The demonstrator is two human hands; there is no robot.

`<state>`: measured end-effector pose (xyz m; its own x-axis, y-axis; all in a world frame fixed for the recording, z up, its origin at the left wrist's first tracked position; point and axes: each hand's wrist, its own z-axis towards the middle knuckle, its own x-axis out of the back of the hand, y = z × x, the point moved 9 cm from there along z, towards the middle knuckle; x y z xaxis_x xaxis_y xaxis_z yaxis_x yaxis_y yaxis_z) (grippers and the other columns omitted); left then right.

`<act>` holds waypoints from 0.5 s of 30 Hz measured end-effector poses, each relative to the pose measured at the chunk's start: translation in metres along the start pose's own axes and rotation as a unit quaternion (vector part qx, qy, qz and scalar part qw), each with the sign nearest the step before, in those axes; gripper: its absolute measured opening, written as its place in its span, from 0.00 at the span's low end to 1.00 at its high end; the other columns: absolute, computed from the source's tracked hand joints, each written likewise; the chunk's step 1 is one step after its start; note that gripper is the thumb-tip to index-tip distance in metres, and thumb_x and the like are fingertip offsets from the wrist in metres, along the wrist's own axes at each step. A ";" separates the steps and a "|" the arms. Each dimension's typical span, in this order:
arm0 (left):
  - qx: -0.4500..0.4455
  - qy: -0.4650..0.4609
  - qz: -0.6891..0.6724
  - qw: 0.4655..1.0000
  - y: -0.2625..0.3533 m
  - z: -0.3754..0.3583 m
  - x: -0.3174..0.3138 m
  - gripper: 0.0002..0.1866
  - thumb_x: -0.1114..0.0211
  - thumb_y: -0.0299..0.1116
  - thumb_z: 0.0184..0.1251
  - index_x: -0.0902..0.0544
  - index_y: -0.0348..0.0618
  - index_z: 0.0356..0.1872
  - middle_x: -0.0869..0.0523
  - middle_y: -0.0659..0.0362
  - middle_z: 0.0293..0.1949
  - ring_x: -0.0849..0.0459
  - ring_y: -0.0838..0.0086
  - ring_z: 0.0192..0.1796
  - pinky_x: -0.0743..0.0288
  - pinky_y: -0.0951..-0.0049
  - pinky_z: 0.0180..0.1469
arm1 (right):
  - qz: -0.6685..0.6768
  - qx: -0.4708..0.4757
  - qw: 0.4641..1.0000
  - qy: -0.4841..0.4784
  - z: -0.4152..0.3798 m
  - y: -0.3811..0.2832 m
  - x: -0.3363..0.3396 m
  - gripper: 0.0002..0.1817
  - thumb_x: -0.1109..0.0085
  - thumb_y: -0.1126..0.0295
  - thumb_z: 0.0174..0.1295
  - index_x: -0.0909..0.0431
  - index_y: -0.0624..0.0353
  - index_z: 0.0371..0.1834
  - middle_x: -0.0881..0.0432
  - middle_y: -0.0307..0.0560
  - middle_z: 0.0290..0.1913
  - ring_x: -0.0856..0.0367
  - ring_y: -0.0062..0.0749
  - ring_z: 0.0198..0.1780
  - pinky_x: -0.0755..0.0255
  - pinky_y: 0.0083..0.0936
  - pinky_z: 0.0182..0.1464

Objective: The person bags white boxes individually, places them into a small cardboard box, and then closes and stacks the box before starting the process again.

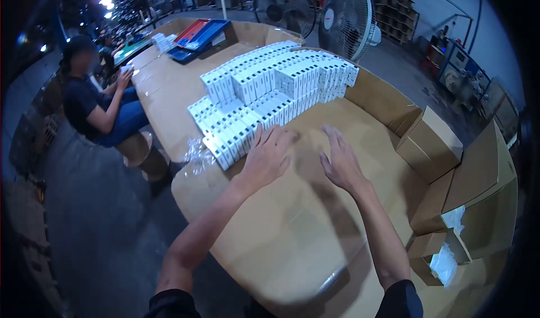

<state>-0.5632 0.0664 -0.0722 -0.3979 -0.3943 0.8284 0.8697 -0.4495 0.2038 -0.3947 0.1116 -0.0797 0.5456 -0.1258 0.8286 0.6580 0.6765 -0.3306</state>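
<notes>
White rectangular pieces with dark square openings [247, 115] stand in tight rows, stacked in stepped layers on the cardboard-covered table [292, 228]. My left hand [266, 158] is at the near edge of the rows, fingers spread and pointing toward them. It overlaps the front row's lower side in this view and holds nothing. To its right, my right hand [342, 161] hovers over the brown table surface, thumb apart from the stretched fingers, with nothing in it. Between the two hands shows bare cardboard.
A closed carton [430, 143] and an open box with clear plastic bags [444, 264] stand along the right edge. Red and blue trays [197, 39] lie at the back. A seated person [101, 101] works at left. Crumpled plastic [199, 155] lies by the left edge; a fan [346, 23] stands behind.
</notes>
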 end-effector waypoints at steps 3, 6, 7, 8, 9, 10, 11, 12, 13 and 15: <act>-0.010 0.029 -0.008 1.000 -0.033 0.050 0.004 0.35 0.30 0.31 0.64 0.33 0.41 0.72 0.26 0.49 0.66 0.29 0.51 0.73 0.45 0.39 0.80 | 0.062 -0.010 0.998 0.009 0.059 0.012 -0.010 0.45 0.43 0.75 0.67 0.57 0.64 0.84 0.26 0.59 0.73 0.35 0.61 0.76 0.38 0.49 0.76; -0.023 0.078 -0.011 0.997 -0.070 0.094 0.004 0.36 0.30 0.29 0.62 0.33 0.40 0.72 0.25 0.47 0.66 0.28 0.50 0.72 0.42 0.43 0.79 | 0.050 0.000 0.998 0.037 0.111 0.022 -0.014 0.48 0.48 0.77 0.66 0.66 0.63 0.86 0.25 0.57 0.74 0.37 0.60 0.78 0.41 0.49 0.78; -0.028 0.085 0.003 0.996 -0.081 0.106 0.002 0.38 0.30 0.27 0.61 0.34 0.40 0.73 0.24 0.44 0.65 0.27 0.50 0.71 0.39 0.46 0.78 | 0.037 0.007 0.998 0.046 0.127 0.025 -0.016 0.49 0.50 0.79 0.65 0.68 0.62 0.86 0.24 0.55 0.74 0.37 0.60 0.78 0.42 0.49 0.79; -0.034 0.083 0.006 0.996 -0.091 0.117 -0.001 0.38 0.30 0.27 0.61 0.34 0.40 0.73 0.24 0.44 0.65 0.27 0.49 0.71 0.39 0.46 0.78 | 0.026 0.013 0.998 0.054 0.140 0.027 -0.018 0.50 0.52 0.81 0.64 0.70 0.61 0.86 0.24 0.54 0.74 0.38 0.60 0.79 0.44 0.49 0.80; -0.041 0.081 0.009 0.996 -0.100 0.128 -0.004 0.38 0.30 0.27 0.60 0.34 0.40 0.73 0.24 0.44 0.65 0.27 0.49 0.71 0.39 0.46 0.78 | 0.007 0.005 0.998 0.056 0.152 0.029 -0.019 0.50 0.52 0.80 0.64 0.70 0.62 0.86 0.24 0.53 0.74 0.38 0.59 0.79 0.45 0.50 0.80; -0.046 0.079 0.013 0.996 -0.107 0.134 -0.008 0.38 0.30 0.27 0.60 0.34 0.40 0.73 0.24 0.43 0.65 0.27 0.49 0.71 0.40 0.46 0.79 | -0.010 -0.003 0.998 0.057 0.162 0.030 -0.022 0.50 0.52 0.80 0.64 0.70 0.63 0.86 0.24 0.52 0.74 0.38 0.59 0.79 0.45 0.50 0.80; -0.040 0.081 0.021 0.996 -0.113 0.139 -0.012 0.36 0.30 0.26 0.60 0.32 0.40 0.71 0.23 0.45 0.64 0.27 0.50 0.72 0.40 0.46 0.79 | -0.028 -0.011 0.998 0.057 0.171 0.031 -0.023 0.50 0.52 0.79 0.63 0.70 0.64 0.86 0.24 0.51 0.74 0.38 0.59 0.79 0.46 0.51 0.80; -0.043 0.077 0.031 0.996 -0.117 0.143 -0.015 0.35 0.30 0.26 0.60 0.32 0.40 0.71 0.22 0.45 0.64 0.27 0.51 0.72 0.41 0.46 0.79 | -0.053 -0.011 0.997 0.053 0.179 0.033 -0.026 0.50 0.52 0.78 0.63 0.70 0.64 0.86 0.24 0.50 0.74 0.38 0.59 0.79 0.47 0.51 0.80; -0.046 0.073 0.040 0.996 -0.121 0.145 -0.019 0.35 0.30 0.26 0.60 0.31 0.40 0.70 0.22 0.46 0.64 0.27 0.52 0.72 0.41 0.47 0.80 | -0.076 -0.011 0.996 0.047 0.184 0.035 -0.030 0.50 0.52 0.77 0.64 0.70 0.64 0.86 0.24 0.49 0.74 0.38 0.59 0.79 0.48 0.52 0.81; -0.049 0.074 0.046 0.995 -0.127 0.148 -0.023 0.33 0.31 0.25 0.61 0.30 0.42 0.69 0.20 0.47 0.62 0.26 0.54 0.71 0.42 0.47 0.80 | -0.112 -0.004 0.992 0.051 0.187 0.035 -0.036 0.49 0.52 0.76 0.64 0.68 0.65 0.86 0.23 0.49 0.74 0.38 0.59 0.79 0.50 0.52 0.82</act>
<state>-0.6211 0.2516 -0.0398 -0.3618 -0.5478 0.7544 0.8752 -0.4784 0.0723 -0.4888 0.2756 -0.0367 0.4346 -0.3464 0.8314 0.7724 0.6180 -0.1462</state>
